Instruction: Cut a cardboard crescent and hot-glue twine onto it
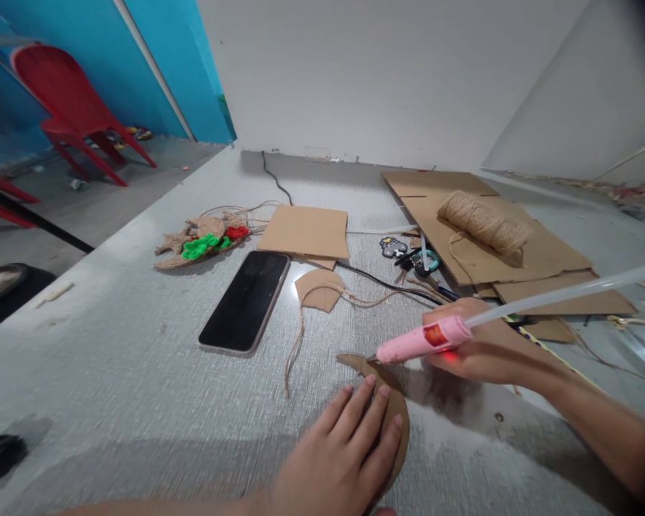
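My right hand is closed around a pink hot glue gun, with a long clear glue stick running out of its back end. The gun's nozzle points left and meets the upper part of a curved, crescent-like cardboard piece. My left hand lies flat over that cardboard, fingers stretched out and pressing it to the table; much of the piece is hidden beneath the palm. Just beyond, a length of jute twine trails over a small fan-shaped cardboard scrap.
A phone lies left of centre, near a decorated twine crescent with green and red trims. Behind are a cardboard square and keys. A twine roll rests on cardboard sheets. Black plastic sits far left.
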The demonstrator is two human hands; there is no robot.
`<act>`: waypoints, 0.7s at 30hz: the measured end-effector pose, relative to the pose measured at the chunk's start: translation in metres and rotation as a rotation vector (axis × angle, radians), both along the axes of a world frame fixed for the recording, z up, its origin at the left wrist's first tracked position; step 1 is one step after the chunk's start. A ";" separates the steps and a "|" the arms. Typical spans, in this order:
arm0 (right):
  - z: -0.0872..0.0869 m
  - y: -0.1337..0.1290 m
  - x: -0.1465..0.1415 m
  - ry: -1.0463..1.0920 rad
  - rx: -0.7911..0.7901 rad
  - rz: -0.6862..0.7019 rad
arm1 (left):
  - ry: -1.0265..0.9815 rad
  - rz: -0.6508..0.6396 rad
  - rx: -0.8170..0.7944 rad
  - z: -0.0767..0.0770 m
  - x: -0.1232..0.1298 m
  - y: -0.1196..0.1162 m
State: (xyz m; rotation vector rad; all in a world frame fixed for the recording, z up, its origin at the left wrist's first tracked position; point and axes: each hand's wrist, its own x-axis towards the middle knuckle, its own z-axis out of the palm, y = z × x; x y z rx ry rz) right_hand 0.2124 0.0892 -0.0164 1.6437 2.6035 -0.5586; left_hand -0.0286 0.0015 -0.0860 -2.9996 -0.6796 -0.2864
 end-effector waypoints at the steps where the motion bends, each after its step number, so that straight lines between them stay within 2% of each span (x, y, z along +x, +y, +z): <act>1: 0.000 0.000 -0.001 -0.011 0.000 -0.011 | -0.002 0.002 0.011 0.000 0.000 0.000; 21: 0.003 -0.016 0.001 -0.063 0.062 -0.052 | -0.028 -0.002 0.004 -0.001 0.000 0.000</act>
